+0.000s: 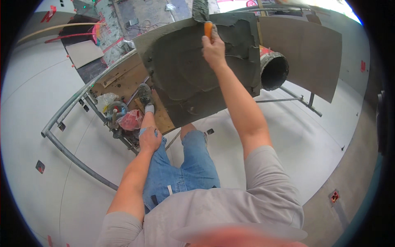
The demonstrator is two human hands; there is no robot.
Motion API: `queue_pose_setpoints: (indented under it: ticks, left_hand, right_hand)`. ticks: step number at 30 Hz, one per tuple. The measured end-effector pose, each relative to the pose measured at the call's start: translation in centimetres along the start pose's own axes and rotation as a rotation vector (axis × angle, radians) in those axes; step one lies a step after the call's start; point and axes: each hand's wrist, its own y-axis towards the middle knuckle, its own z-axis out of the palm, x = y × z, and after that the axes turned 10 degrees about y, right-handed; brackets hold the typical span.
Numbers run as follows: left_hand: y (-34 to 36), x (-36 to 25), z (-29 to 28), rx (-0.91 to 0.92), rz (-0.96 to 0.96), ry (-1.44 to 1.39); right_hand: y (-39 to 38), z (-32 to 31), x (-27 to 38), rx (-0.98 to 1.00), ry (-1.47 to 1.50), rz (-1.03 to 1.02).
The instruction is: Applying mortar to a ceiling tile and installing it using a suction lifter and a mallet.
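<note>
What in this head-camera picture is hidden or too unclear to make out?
- Trowel: its blade blurs into the grey mortar; the top edge cuts it off.
- Bucket: the mortar-covered tile hides its left side.
- Left hand: palm pressed on the knee, underside unseen.
- Right hand: fingers hide the orange handle.

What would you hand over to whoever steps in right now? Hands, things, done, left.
Right hand: shut on orange-handled trowel, blade at the top edge of the large tile.
Left hand: resting on the knee, holding nothing I can see.
Tile lies back side up on the wooden stand; mortar bucket beside it on the right.
Done: grey mortar covers most of the tile.
Left: the ribbed upper-left corner looks bare; the coat is uneven.
</note>
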Motion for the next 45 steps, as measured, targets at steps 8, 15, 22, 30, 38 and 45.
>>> queue_pose_setpoints:
  ticks: [8, 15, 22, 30, 38, 45]
  left_hand:
    - [-0.1, 1.7, 0.3, -0.003, -0.008, -0.067]
    - [0.2, 1.3, -0.7, 0.039, -0.046, -0.112]
    - [0.1, 1.4, -0.1, 0.021, -0.045, -0.126]
    - [-0.4, 1.6, -0.1, 0.016, -0.061, -0.147]
    - [-0.1, 0.5, 0.4, -0.008, -0.02, -0.155]
    - [-0.2, 0.7, 0.6, -0.051, -0.018, -0.173]
  right_hand:
    - [-8.1, 5.1, 6.3, 0.246, 0.12, -0.008]
    - [-11.4, 0.6, 11.1, 0.345, -0.38, 0.071]
    - [1.3, 2.8, 6.6, 0.1, -0.571, -0.239]
    - [-3.3, -6.2, 5.9, -0.094, 0.078, 0.108]
    - [-11.6, 0.5, 1.8, 0.236, 0.012, 0.227]
    - [-12.4, 17.2, 3.7, 0.303, -0.032, -0.08]
